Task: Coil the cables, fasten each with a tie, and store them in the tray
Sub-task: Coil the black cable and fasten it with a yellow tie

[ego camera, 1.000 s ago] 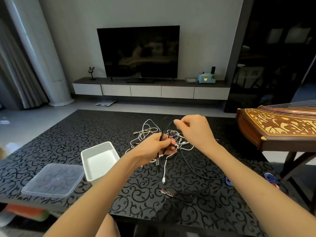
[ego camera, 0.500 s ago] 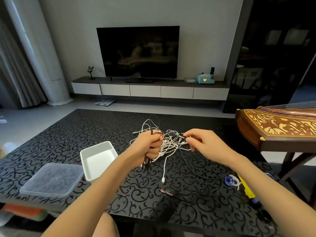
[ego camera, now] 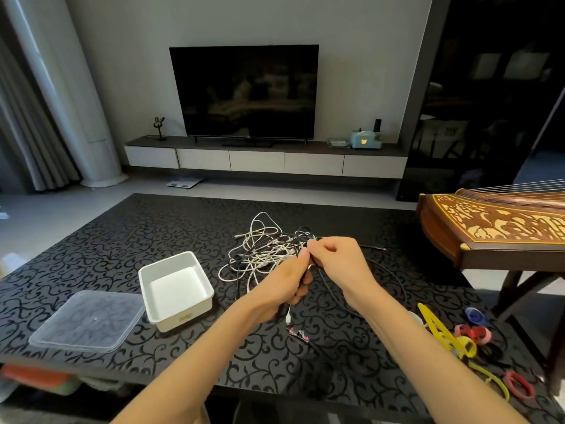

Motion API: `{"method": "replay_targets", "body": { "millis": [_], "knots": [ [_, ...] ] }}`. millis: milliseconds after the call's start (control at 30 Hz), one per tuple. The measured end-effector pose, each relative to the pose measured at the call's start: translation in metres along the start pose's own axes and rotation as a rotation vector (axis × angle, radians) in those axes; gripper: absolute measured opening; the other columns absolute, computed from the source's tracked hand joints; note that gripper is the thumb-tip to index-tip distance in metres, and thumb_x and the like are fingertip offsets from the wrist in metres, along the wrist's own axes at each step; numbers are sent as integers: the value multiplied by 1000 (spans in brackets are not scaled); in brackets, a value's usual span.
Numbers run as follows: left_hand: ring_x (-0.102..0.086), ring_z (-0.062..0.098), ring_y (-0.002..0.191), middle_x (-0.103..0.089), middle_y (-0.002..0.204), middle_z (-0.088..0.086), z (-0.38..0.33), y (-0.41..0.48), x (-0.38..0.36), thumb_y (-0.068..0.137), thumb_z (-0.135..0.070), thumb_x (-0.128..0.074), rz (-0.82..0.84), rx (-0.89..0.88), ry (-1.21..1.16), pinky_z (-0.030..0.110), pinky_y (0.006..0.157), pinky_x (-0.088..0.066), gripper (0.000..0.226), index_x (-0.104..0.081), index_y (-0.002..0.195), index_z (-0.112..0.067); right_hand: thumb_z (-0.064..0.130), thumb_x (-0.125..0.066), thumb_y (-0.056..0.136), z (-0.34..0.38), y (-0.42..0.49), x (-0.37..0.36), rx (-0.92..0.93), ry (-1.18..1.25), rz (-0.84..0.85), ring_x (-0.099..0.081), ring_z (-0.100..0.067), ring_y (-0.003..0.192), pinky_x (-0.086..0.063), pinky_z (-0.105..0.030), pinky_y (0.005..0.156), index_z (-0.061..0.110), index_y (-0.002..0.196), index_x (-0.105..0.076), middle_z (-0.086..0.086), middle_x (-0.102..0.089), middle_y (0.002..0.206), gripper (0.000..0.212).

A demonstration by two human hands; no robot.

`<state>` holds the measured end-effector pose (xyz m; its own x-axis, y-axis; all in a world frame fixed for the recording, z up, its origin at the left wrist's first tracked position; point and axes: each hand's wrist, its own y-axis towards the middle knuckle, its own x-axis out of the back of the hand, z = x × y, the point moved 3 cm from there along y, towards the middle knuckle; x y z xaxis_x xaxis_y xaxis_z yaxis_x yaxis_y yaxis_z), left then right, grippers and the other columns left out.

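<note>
White and black cables (ego camera: pixel 263 249) lie tangled on the worktop (ego camera: pixel 122 240), just right of the empty tray (ego camera: pixel 175 290). Our left hand (ego camera: pixel 287 280) is closed on a gathered bunch; our right hand (ego camera: pixel 333 258) pinches a black strand. We judge them light, limp, prone to snagging; best held near a plug.

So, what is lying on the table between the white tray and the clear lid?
Nothing: in the head view only a narrow strip of bare table shows between the white tray and the clear lid.
</note>
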<state>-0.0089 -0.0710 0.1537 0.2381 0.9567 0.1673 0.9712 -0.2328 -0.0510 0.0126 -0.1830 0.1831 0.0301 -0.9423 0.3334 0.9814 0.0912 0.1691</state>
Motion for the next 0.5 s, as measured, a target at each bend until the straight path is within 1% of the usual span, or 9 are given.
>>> {"method": "replay_targets", "body": {
  "millis": [67, 133, 167, 233, 267, 333, 400, 467, 500],
  "knots": [
    [-33, 3, 46, -40, 57, -10, 2, 1, 0, 102, -48, -20, -27, -14, 22, 14, 43, -28, 48, -50, 71, -26, 22, -59, 91, 2, 0, 2, -2, -35, 43, -33, -20, 62, -29, -33, 64, 11, 55, -50, -8, -37, 59, 38],
    [-34, 4, 47, -43, 56, -10, 3, 4, 0, 102, -45, -19, -61, -32, 20, 15, 45, -29, 52, -52, 71, -21, 20, -60, 90, 4, 1, 5, 15, -100, 84, -33, -21, 61, -29, -34, 63, 6, 54, -47, -13, -36, 59, 41],
    [-34, 5, 50, -44, 58, -8, 4, 7, 1, 103, -45, -18, -82, -36, 23, 17, 48, -29, 54, -53, 72, -17, 20, -60, 89, 5, 2, 5, 31, -125, 99, -34, -22, 61, -30, -35, 62, 1, 54, -47, -18, -38, 59, 42],
    [-36, 9, 55, -48, 65, 0, 6, 12, 0, 103, -45, -17, -116, -28, 6, 20, 52, -29, 57, -56, 77, -12, 20, -60, 89, 6, 3, 5, 45, -139, 109, -41, -22, 60, -37, -37, 62, -9, 61, -54, -27, -48, 61, 41],
    [-39, 10, 58, -51, 69, 3, 6, 14, -2, 103, -44, -17, -126, -24, -37, 20, 53, -30, 58, -59, 80, -11, 20, -61, 89, 6, 4, 6, 45, -118, 106, -45, -22, 59, -39, -36, 62, -10, 63, -57, -26, -51, 60, 39],
    [-46, 10, 64, -58, 74, 3, 6, 19, -5, 103, -42, -17, -145, -20, -148, 21, 54, -35, 57, -63, 89, -12, 18, -64, 88, 6, 7, 7, 16, -2, 100, -49, -18, 55, -40, -33, 61, -8, 64, -63, -14, -53, 56, 34],
    [-50, 11, 70, -65, 78, 0, 4, 23, -6, 103, -43, -17, -166, -14, -240, 21, 57, -36, 55, -65, 97, -17, 13, -66, 86, 5, 9, 7, -39, 144, 106, -55, -16, 54, -46, -28, 59, -2, 68, -70, -8, -60, 60, 24],
    [-48, 9, 65, -68, 75, -7, 2, 26, -7, 102, -46, -17, -194, -14, -289, 22, 59, -37, 55, -65, 98, -21, 9, -67, 85, 4, 10, 3, -88, 267, 83, -62, -11, 55, -49, -22, 52, 6, 73, -74, -5, -68, 65, 15],
    [-46, 8, 61, -68, 70, -10, 1, 28, -6, 102, -47, -16, -214, -23, -278, 22, 60, -37, 56, -65, 95, -21, 8, -67, 85, 4, 9, 0, -100, 316, 58, -63, -13, 56, -48, -23, 48, 9, 74, -75, -5, -70, 67, 14]
  ]
}}
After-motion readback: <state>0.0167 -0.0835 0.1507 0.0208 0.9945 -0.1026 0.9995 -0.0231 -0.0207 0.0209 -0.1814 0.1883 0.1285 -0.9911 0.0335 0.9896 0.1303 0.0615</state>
